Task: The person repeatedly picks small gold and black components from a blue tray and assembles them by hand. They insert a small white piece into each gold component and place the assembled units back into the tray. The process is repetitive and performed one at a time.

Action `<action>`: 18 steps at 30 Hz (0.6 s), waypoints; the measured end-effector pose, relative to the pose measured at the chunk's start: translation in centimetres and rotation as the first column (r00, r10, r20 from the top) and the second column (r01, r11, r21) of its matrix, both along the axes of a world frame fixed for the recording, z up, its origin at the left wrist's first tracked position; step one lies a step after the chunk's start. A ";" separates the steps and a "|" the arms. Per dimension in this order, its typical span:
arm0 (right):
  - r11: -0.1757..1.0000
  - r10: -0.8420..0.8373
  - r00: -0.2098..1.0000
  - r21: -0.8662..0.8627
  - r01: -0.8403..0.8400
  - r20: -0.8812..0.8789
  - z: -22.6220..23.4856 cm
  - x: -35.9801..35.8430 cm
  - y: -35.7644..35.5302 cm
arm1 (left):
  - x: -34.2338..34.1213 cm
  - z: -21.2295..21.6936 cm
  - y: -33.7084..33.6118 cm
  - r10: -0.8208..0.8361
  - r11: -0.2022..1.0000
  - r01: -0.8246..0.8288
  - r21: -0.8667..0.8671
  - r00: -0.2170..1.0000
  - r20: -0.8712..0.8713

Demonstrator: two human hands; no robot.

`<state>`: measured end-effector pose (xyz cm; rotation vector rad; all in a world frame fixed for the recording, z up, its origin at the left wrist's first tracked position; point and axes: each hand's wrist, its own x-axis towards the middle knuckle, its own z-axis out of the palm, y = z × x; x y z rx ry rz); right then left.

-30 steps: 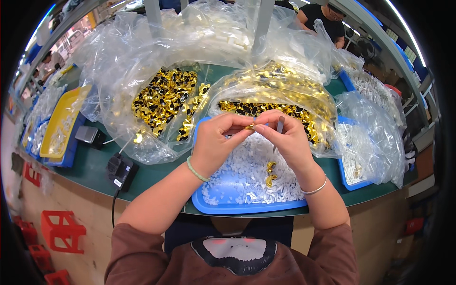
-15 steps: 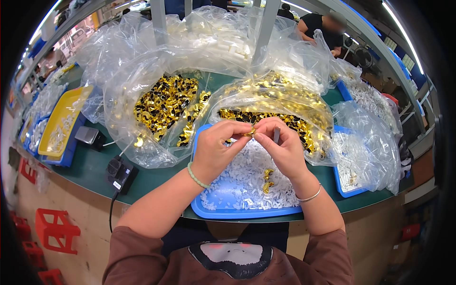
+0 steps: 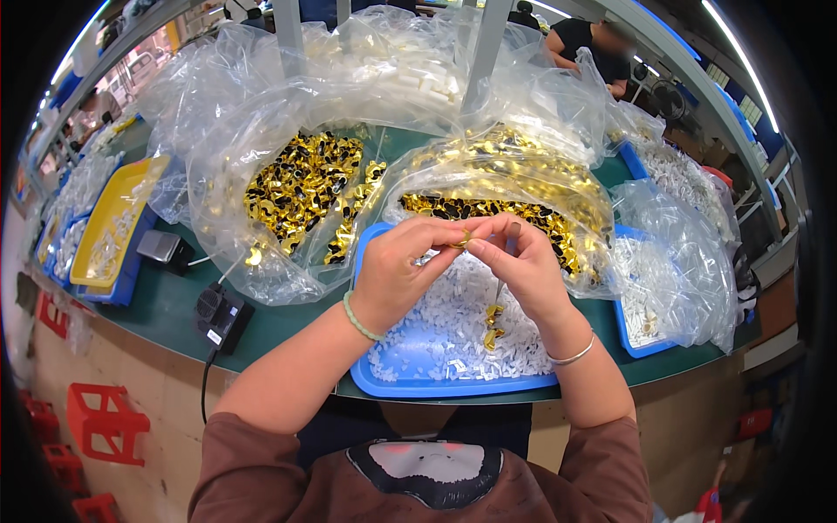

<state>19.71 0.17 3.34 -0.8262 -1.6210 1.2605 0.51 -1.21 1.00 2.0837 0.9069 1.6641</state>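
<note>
Green table (image 3: 275, 327) — small gold piece (image 3: 459, 244) between left fingers (image 3: 433, 236) and right fingers (image 3: 491, 254)

Metal tool (image 3: 515, 229): thin end now visible below right hand (image 3: 534, 275). New red-and-white item (image 3: 711, 504) well off to hand's lower right.

The small gold piece (image 3: 459, 245) pinched in the fingers (image 3: 434, 233) of the left hand (image 3: 392, 268) and right hand (image 3: 529, 272) is mostly covered and too small for its shape to be told, while a slim metal tool (image 3: 499, 292) is partly hidden by the right hand. The right forearm (image 3: 588, 379) and hand cover one side of the blue tray (image 3: 453, 389), whose white bits (image 3: 449, 307) are too small to make out singly. Cloudy film blurs the gold pieces (image 3: 501, 139) in the clear bag (image 3: 471, 185) beyond, a co-worker's head (image 3: 615, 39) is blurred, and the lower edge cuts off the brown shirt (image 3: 340, 492)
</note>
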 end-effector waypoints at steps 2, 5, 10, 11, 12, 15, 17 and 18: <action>1.000 0.015 1.000 -0.027 -0.015 -0.003 0.2 0.1 -0.1 | -0.1 0.2 -0.1 -0.014 1.000 0.014 0.011 1.000 -0.006; 0.998 0.038 0.999 -0.053 -0.040 -0.039 0.3 0.3 0.2 | 0.0 0.2 -0.1 -0.030 0.999 0.031 0.016 0.999 -0.009; 1.000 -0.006 1.000 0.015 0.006 0.014 0.1 0.2 0.1 | -0.1 -0.2 0.0 -0.016 0.999 0.017 0.030 1.000 -0.023; 0.995 -0.056 0.996 0.084 0.050 0.069 0.1 0.1 -0.2 | -0.1 -0.2 0.0 -0.010 1.000 0.010 0.029 1.000 -0.019; 0.984 -0.109 0.987 0.155 0.090 0.121 0.1 -0.2 -0.6 | 0.0 -0.3 0.1 -0.004 1.000 0.004 0.028 1.000 -0.014; 0.967 -0.171 0.968 0.222 0.129 0.184 -0.1 -0.2 -0.7 | -0.1 -0.3 0.2 -0.009 0.997 0.013 0.075 0.999 -0.044; 0.959 -0.198 0.956 0.244 0.143 0.217 0.1 -0.1 -0.6 | 0.3 0.1 -0.1 -0.055 0.990 0.065 -0.127 0.995 0.082; 0.950 -0.221 0.945 0.270 0.154 0.240 0.7 0.0 -0.5 | 0.5 0.2 -0.2 -0.067 0.969 0.100 -0.225 0.987 0.148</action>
